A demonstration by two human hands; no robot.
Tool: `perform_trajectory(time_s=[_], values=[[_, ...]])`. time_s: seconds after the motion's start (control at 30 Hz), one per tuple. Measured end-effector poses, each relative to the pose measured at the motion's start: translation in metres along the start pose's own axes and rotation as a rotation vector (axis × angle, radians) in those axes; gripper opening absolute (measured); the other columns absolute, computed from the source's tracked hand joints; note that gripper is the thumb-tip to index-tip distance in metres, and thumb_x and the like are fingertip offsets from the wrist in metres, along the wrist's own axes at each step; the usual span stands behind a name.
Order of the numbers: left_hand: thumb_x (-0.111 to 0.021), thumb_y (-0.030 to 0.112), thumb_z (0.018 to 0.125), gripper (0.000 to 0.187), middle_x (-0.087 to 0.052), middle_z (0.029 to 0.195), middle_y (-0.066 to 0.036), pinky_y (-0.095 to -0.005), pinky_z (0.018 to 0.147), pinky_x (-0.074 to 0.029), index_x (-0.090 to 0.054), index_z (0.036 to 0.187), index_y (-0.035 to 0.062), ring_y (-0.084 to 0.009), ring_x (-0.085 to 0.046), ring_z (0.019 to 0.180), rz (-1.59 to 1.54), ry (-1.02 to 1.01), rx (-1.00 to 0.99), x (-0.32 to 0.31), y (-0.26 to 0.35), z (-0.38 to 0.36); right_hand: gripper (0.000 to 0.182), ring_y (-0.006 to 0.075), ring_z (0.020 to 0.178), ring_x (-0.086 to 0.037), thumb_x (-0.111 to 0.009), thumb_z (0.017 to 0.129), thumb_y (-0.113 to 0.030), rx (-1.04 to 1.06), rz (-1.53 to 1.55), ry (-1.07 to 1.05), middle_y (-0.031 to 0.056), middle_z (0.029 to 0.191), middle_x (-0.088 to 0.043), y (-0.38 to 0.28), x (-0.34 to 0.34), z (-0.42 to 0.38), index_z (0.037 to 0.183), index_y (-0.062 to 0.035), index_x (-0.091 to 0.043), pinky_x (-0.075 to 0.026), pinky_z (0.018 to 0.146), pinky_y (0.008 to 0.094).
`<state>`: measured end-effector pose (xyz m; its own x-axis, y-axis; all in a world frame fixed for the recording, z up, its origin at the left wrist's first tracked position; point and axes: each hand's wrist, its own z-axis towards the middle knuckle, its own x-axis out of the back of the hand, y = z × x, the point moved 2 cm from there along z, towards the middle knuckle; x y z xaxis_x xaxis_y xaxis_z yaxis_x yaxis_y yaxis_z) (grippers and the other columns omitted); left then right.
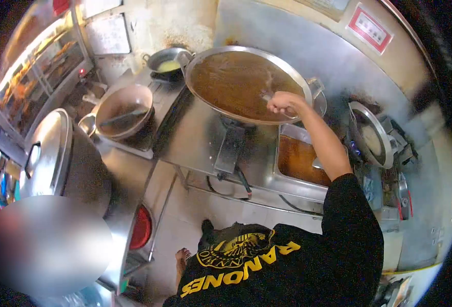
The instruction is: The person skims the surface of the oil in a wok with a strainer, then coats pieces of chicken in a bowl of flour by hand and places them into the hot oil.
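My right hand [283, 103] is closed round the handle of a utensil at the right rim of a large wide pan [226, 82] of brown liquid. The utensil's head [267, 96] is partly in the liquid, its shape blurred. Below that hand sits a rectangular metal tray [276, 174] of orange-brown liquid, with part of a metal tool showing beside my forearm. My left hand [183, 254] hangs low by my shirt, near the counter's side. Its fingers are small and blurred, and nothing can be made out in them.
At the left are a big lidded pot [47, 158], a brown bowl-shaped pan [125, 105] and a small wok [168, 55]. Another wok [371, 134] stands on a burner at the right. A red stool [141, 227] is under the left counter.
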<state>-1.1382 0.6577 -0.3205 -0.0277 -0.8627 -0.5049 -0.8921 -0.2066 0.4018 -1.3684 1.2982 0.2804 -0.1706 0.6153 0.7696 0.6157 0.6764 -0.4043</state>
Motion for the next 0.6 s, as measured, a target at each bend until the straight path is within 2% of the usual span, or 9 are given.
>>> perform_trajectory(time_s=[0.13, 0.17, 0.2, 0.27, 0.33, 0.37, 0.47, 0.5, 0.6], values=[[-0.042, 0.021, 0.073, 0.011, -0.044, 0.057, -0.001, -0.027, 0.047, -0.037, -0.046, 0.07, 0.0113, -0.0147, -0.044, 0.051, 0.107, 0.141, -0.01, -0.011, 0.054, -0.025, 0.016, 0.0061, 0.033, -0.033, -0.048, 0.057, -0.015, 0.018, 0.138, 0.005, -0.0008, 0.039, -0.038, -0.018, -0.005, -0.015, 0.044, -0.0097, -0.041, -0.019, 0.029, 0.0246], [-0.042, 0.021, 0.073, 0.011, -0.045, 0.058, -0.001, -0.0275, 0.049, -0.039, -0.047, 0.071, 0.0113, -0.0148, -0.046, 0.053, 0.119, 0.18, -0.019, -0.024, 0.081, -0.021, 0.019, 0.0059, 0.034, -0.032, -0.047, 0.061, -0.018, 0.119, 0.063, -0.032, -0.0015, 0.04, -0.038, -0.015, -0.003, -0.011, 0.045, -0.0089, -0.042, -0.02, 0.03, 0.0246], [-0.043, 0.021, 0.073, 0.01, -0.047, 0.059, -0.001, -0.0281, 0.05, -0.04, -0.047, 0.073, 0.0113, -0.0149, -0.048, 0.054, 0.119, 0.23, -0.038, -0.11, 0.147, -0.013, 0.023, 0.0058, 0.034, -0.031, -0.046, 0.065, -0.021, 0.236, -0.018, -0.077, -0.0023, 0.041, -0.039, -0.022, -0.005, -0.009, 0.046, -0.0081, -0.044, -0.021, 0.031, 0.0247], [-0.044, 0.021, 0.073, 0.01, -0.048, 0.059, -0.001, -0.0286, 0.052, -0.041, -0.048, 0.074, 0.0113, -0.015, -0.049, 0.056, 0.077, 0.303, -0.092, -0.123, 0.176, -0.03, 0.026, 0.0061, 0.033, -0.033, -0.044, 0.066, -0.022, 0.302, 0.004, -0.123, -0.0008, 0.039, -0.038, -0.03, -0.007, -0.028, 0.044, -0.0078, -0.042, -0.023, 0.03, 0.0249], [-0.045, 0.021, 0.072, 0.011, -0.049, 0.059, -0.002, -0.0307, 0.053, -0.042, -0.05, 0.076, 0.0116, -0.0155, -0.051, 0.058, 0.437, 0.17, -0.166, -0.121, 0.189, -0.022, 0.029, 0.0064, 0.032, -0.034, -0.041, 0.069, -0.022, 0.417, 0.145, -0.115, -0.0001, 0.039, -0.038, -0.03, -0.016, -0.031, 0.043, -0.0078, -0.041, -0.023, 0.03, 0.0238], [-0.045, 0.021, 0.072, 0.011, -0.049, 0.059, -0.002, -0.0307, 0.053, -0.042, -0.05, 0.076, 0.0116, -0.0155, -0.051, 0.058, 0.407, 0.193, -0.184, -0.121, 0.193, -0.018, 0.025, 0.006, 0.032, -0.035, -0.042, 0.069, -0.02, 0.488, 0.189, -0.162, -0.0007, 0.04, -0.04, -0.039, -0.017, -0.049, 0.047, -0.0083, -0.043, -0.024, 0.03, 0.0216], [-0.042, 0.024, 0.073, 0.014, -0.048, 0.06, -0.002, -0.0313, 0.051, -0.039, -0.047, 0.072, 0.0108, -0.0163, -0.047, 0.055, 0.504, 0.222, -0.064, -0.133, 0.209, 0.009, 0.009, 0.0043, 0.032, -0.036, -0.045, 0.067, -0.012, 0.239, 0.339, -0.108, -0.0026, 0.041, -0.04, -0.043, -0.026, -0.084, 0.059, -0.0081, -0.044, -0.024, 0.029, 0.0187], [-0.041, 0.025, 0.074, 0.015, -0.047, 0.06, -0.002, -0.0315, 0.05, -0.038, -0.046, 0.071, 0.0105, -0.0166, -0.046, 0.054, 0.537, 0.228, -0.02, -0.136, 0.214, 0.018, 0.016, 0.0054, 0.032, -0.039, -0.045, 0.075, -0.019, 0.256, 0.353, -0.165, -0.0016, 0.044, -0.043, -0.024, -0.031, -0.077, 0.067, -0.0063, -0.047, -0.027, 0.028, 0.0182], [-0.038, 0.026, 0.074, 0.019, -0.046, 0.06, -0.002, -0.0319, 0.049, -0.036, -0.044, 0.068, 0.0099, -0.0171, -0.043, 0.052, 0.601, 0.24, 0.058, -0.135, 0.231, 0.046, 0.008, 0.0062, 0.033, -0.04, -0.046, 0.071, -0.012, 0.188, 0.416, -0.144, -0.0008, 0.044, -0.042, -0.024, -0.038, -0.107, 0.068, -0.0055, -0.044, -0.028, 0.028, 0.0185]])
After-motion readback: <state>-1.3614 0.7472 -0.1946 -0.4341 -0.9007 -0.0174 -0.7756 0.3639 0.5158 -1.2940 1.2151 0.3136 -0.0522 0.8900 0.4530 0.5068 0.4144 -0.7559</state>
